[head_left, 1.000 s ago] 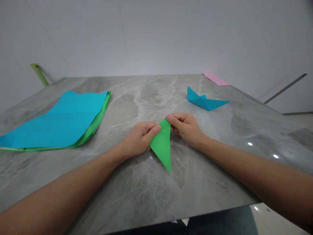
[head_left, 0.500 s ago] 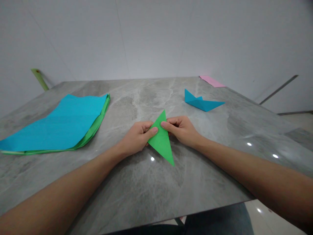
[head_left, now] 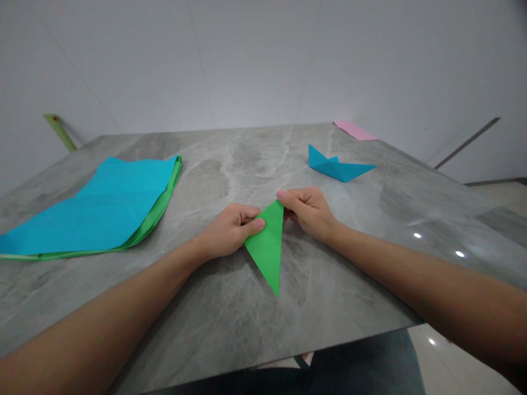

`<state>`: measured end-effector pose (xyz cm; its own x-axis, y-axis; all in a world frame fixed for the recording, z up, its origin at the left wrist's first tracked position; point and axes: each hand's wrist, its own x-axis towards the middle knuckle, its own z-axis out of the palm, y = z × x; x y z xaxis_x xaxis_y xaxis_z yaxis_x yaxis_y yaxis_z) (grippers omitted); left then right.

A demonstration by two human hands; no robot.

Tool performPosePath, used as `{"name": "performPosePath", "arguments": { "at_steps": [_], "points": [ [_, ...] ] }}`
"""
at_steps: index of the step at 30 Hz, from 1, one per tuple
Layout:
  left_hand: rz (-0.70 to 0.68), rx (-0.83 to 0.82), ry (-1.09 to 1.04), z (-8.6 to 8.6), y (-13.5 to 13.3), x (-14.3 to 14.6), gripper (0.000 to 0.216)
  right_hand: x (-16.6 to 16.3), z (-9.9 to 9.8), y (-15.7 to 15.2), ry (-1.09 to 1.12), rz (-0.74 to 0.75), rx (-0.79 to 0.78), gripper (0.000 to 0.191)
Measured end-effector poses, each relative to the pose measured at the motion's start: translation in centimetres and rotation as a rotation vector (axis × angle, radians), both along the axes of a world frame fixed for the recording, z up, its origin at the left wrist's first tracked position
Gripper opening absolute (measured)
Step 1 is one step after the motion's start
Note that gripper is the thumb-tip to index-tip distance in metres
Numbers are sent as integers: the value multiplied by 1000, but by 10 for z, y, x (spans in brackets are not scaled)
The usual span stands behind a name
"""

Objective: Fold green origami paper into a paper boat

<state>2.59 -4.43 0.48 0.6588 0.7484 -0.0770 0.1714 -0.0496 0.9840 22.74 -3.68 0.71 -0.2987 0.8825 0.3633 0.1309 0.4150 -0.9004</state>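
A folded green paper triangle (head_left: 267, 247) stands on the table with its long point toward me. My left hand (head_left: 230, 230) holds its left edge, thumb on top and fingers out of sight beneath. My right hand (head_left: 307, 211) pinches the far top corner between thumb and fingers. The lower point lies free on the grey marble table (head_left: 230, 170), and the paper seems to rest on the stone.
A turquoise paper sheet (head_left: 94, 206) lies on a stack of green paper (head_left: 158, 195) at left. A blue paper boat (head_left: 337, 167) and a pink paper sheet (head_left: 354, 130) sit toward the far right. A pale green strip (head_left: 60, 131) leans beyond the far left corner.
The triangle has swung, its long point now aimed more toward me and slightly left. My right hand has moved from its side to the top corner. The view has shifted slightly.
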Motion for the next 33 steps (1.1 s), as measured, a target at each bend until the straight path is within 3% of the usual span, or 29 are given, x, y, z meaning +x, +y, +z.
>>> {"name": "performPosePath", "arguments": {
  "at_steps": [9,25,29,33],
  "points": [
    [-36,-41,-29,2,-1,-1,34,1,2,-2,-70,-81,119,53],
    [-30,52,15,4,1,-1,38,0,2,-2,-82,-227,193,49],
    [-19,47,19,3,0,0,38,-2,1,-2,-106,-299,172,50],
    [22,58,1,2,-1,0,37,-4,1,-1,-95,-261,138,51]
  ]
}}
